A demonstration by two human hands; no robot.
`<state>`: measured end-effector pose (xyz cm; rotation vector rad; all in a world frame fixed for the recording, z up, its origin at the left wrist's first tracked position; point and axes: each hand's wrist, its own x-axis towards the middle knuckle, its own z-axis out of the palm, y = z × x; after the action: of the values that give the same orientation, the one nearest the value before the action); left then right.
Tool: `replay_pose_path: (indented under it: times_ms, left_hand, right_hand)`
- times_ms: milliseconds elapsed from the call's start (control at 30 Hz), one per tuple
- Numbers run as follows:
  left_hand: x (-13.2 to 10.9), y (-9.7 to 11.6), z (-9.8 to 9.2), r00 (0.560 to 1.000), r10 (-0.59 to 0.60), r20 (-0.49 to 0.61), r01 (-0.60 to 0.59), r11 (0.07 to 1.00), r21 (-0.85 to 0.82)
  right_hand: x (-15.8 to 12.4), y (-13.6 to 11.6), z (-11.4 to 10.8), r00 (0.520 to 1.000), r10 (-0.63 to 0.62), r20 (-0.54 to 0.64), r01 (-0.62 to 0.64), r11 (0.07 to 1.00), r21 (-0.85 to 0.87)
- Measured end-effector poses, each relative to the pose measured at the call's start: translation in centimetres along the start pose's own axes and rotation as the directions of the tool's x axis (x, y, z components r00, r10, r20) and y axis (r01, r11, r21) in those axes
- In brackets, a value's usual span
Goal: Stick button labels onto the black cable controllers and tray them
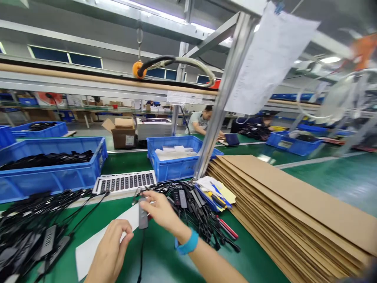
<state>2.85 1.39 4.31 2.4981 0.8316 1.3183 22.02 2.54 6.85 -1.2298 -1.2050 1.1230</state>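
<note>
My right hand (160,210), with a blue band at the wrist, is closed around a small grey adapter (143,214) whose black cable hangs down toward me. My left hand (110,249) is curled in a pinch on a white sheet (88,247) lying on the green table; what its fingertips hold is hidden. A sheet of dark labels (125,181) lies just beyond. Behind my right hand is a heap of black cabled adapters (194,204).
A tall stack of flat cardboard (288,204) fills the right side. Blue bins (50,169) (176,157) stand behind, one with black parts, one with white pieces. More black adapters (32,228) pile at left. A metal post (224,94) rises ahead. People work at the far bench.
</note>
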Motion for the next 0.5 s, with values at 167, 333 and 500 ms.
replay_pose_path:
  times_ms: [167, 333, 500]
  left_hand:
    - [-0.2, 0.6, -0.3, 0.893, -0.45, 0.01, 0.42, 0.827, -0.375]
    - [0.4, 1.7, 0.7, 0.822, -0.562, 0.086, 0.515, 0.671, -0.533]
    - [0.3, 1.0, -3.0, 0.784, -0.62, -0.034, 0.517, 0.683, -0.517]
  right_hand:
    - [0.1, -0.8, -1.9, 1.0, -0.002, -0.025, 0.003, 0.999, 0.053]
    - [-0.2, -0.6, -1.0, 1.0, 0.002, 0.009, -0.002, 0.999, 0.046]
    - [0.0, -1.1, -3.6, 0.998, -0.044, -0.048, 0.041, 0.996, -0.075]
